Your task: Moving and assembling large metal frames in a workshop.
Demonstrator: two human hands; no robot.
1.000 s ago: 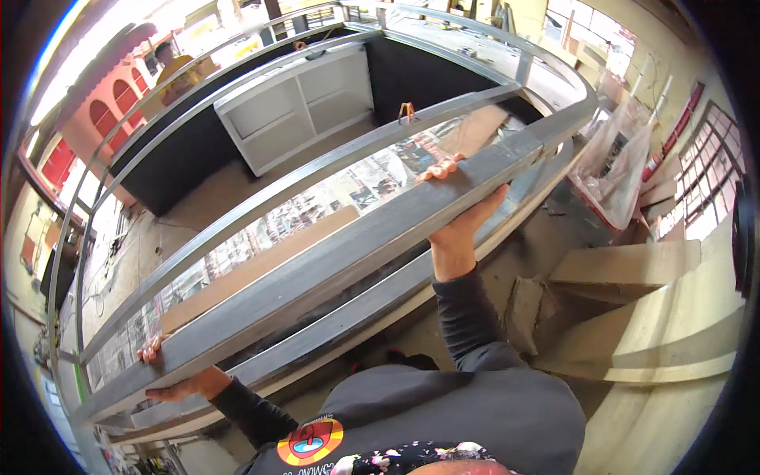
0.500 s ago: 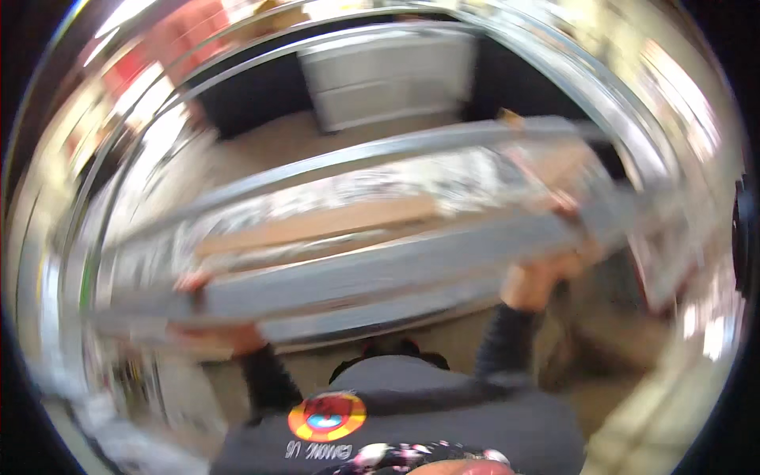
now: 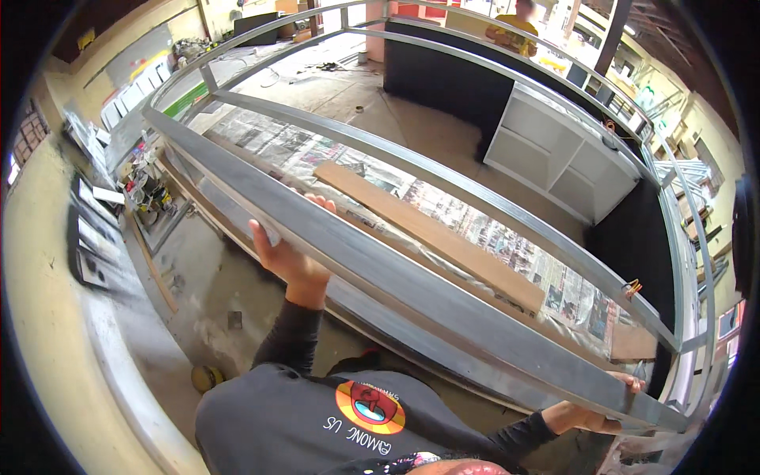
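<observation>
the long grey beam [image 3: 372,257] slants across the view, from the upper left down to the lower right, just in front of the person's body. the left hand [image 3: 289,265] is wrapped around it, thumb along the near side and fingertips over the far edge; the right hand [image 3: 590,413] grasps it close to its lower-right end, fingertips likewise curled over the far edge. beyond the beam, a brown board [image 3: 431,233] lies over spread newspaper [image 3: 483,229], and a white shelf unit [image 3: 582,162] stands farther off.

the beam looks stiff and fairly heavy for its length (whether it is solid or hollow, i cannot tell), not fragile, its smooth face perhaps a little slippery. it should handle best gripped by both long edges, hands well apart, palms supporting from the near side.
</observation>
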